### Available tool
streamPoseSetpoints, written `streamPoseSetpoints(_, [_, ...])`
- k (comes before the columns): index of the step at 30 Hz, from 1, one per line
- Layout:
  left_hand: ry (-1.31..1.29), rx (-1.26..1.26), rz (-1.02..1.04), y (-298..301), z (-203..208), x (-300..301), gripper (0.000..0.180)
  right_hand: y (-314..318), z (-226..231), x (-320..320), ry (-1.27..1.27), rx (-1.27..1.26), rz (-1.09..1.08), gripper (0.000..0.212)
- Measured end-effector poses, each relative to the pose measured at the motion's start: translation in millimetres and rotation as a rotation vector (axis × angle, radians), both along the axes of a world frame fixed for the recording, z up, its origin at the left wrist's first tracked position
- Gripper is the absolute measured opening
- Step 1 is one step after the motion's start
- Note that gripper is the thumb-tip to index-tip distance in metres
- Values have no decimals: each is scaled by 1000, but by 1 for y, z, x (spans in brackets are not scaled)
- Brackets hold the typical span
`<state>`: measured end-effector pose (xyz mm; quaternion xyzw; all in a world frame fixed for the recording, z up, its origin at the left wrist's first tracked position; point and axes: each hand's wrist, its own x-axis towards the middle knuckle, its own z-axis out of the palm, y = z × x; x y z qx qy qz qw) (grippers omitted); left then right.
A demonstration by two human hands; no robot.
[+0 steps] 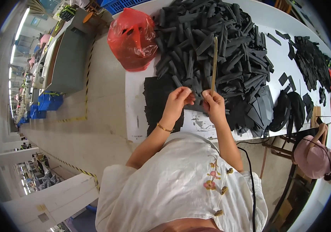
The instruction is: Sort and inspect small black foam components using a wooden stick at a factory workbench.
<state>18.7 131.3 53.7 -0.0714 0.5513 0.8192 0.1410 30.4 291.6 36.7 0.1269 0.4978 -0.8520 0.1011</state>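
Note:
My right hand (214,105) is closed round the lower end of a thin, tan, flat stick (214,63), which points up and away over the pile. Just left of it, my left hand (179,101) has its fingers curled with the thumb toward them. Whatever they pinch, if anything, is too small to make out. Both hands are above the near edge of a big heap of dark grey fabric strips (212,31), many rolled or folded. Beside my left forearm lies a stack of black fabric sheets (158,96). Flat grey pieces (260,108) spread out to the right of my right hand.
A red plastic bag (132,42) stands at the white table's (134,120) far left. More black pieces (312,58) and a black bundle (283,112) lie to the right. A person in pink (312,156) sits at the right. A black cable (250,174) hangs by my right side.

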Motion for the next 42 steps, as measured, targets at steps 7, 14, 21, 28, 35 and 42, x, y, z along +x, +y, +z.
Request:
streamPoseSetpoints(7, [-122, -40, -102, -3, -11, -5, 17, -6, -12, -4, 51, 60, -8, 17])
streamPoseSetpoints(14, [-61, 65, -163, -10, -15, 0, 14, -1, -9, -7, -62, -45, 111, 27])
streamPoseSetpoints(21, [-32, -156, -477, -12, -32, 14, 20, 10, -12, -29, 204, 225, -196, 15])
streamPoseSetpoints(28, [532, -1184, 20, -97, -92, -66, 24, 111, 1, -81, 98, 1435, -385, 44])
streamPoseSetpoints(35, [516, -1590, -267, -134, -165, -104, 26, 73, -19, -12, 225, 1375, -150, 20])
streamPoseSetpoints(42, [571, -1454, -295, -134, -148, -111, 13, 45, -38, -5, 404, 1341, 132, 15])
